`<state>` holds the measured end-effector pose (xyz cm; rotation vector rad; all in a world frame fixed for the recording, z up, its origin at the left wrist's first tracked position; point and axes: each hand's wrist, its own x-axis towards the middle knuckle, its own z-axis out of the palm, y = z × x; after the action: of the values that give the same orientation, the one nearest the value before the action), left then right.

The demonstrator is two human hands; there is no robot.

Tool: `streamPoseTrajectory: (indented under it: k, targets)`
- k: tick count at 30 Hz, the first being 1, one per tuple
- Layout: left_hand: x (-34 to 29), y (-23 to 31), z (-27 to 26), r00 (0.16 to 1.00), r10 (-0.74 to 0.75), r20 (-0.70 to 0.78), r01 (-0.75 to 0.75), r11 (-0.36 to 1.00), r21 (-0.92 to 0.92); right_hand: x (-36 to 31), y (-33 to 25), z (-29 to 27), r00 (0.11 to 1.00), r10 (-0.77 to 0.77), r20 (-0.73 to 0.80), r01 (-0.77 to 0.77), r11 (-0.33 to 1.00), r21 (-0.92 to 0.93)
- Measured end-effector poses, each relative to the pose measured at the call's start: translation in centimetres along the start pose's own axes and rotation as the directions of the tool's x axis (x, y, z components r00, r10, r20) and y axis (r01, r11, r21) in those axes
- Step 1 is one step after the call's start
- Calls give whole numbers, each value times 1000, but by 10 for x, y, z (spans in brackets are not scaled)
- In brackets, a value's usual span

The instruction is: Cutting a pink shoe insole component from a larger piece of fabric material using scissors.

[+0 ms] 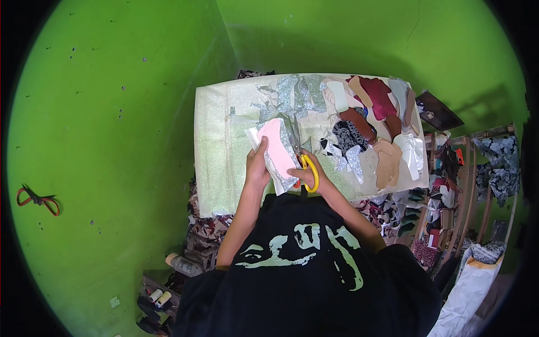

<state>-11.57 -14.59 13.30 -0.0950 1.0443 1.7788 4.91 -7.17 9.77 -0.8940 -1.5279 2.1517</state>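
Over the near middle of the table, my left hand (257,165) grips the left edge of a pink sole-shaped pattern piece (275,147). Beneath the pink piece lies a glittery silver sheet (290,140), whose white backing shows along the left. My right hand (309,173) is closed round scissors (314,175) with yellow handles, blades pointing away from me. The right thumb also presses on the lower right of the pink piece. Whether the blades are apart cannot be made out.
On the pale glittery tabletop (220,147), silver scraps (286,90) lie at the back. Tan cut pieces (387,163), maroon ones (376,98) and black patterned cloth (349,136) cover the right. Beside the table stands a wooden rack (465,194). Another pair of scissors (38,200) hangs on the green wall.
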Motion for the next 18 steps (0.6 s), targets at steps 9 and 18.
streamPoseTrajectory:
  k: [9,18]
  targets:
    - [1,-3,1,993,109,-49,-106,992,64,-7,-15,3,1000,-15,-17,16,998,69]
    - [-6,-1,4,989,-51,142,-3,935,356,-14,-39,10,987,-60,-148,70,996,62]
